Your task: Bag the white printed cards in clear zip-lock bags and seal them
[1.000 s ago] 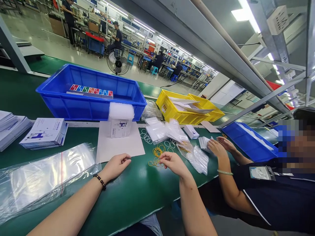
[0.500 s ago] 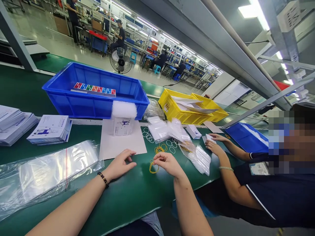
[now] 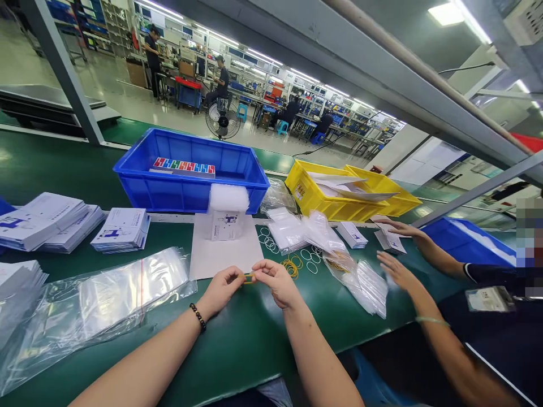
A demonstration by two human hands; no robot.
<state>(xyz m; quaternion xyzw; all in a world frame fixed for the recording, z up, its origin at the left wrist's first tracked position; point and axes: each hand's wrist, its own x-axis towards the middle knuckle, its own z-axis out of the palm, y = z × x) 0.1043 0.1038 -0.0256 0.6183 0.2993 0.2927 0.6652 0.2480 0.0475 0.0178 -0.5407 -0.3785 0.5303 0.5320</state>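
My left hand (image 3: 224,287) and my right hand (image 3: 274,282) pinch a yellow rubber band (image 3: 249,278), stretched short between their fingertips just above the green table. Close to my right hand lies a loose pile of yellow rubber bands (image 3: 292,265), with white rings (image 3: 313,261) beside it. Behind my hands, a sheet of pale card (image 3: 201,254) lies flat. On it stands a printed white box (image 3: 224,226) in clear wrapping, topped by a roll of white foam-like wrap (image 3: 229,198). A clear plastic bag stack (image 3: 123,291) lies left of my left hand.
A blue bin (image 3: 190,192) with coloured boxes and yellow bins (image 3: 339,203) with papers line the back. Printed booklet stacks (image 3: 121,229) stand left. Plastic packets (image 3: 365,288) lie right, near a co-worker's hands (image 3: 401,274). A metal beam crosses overhead.
My left hand has closed and come to my right hand; both now hold the yellow rubber band. The co-worker's hands have moved apart. The whole view has shifted.
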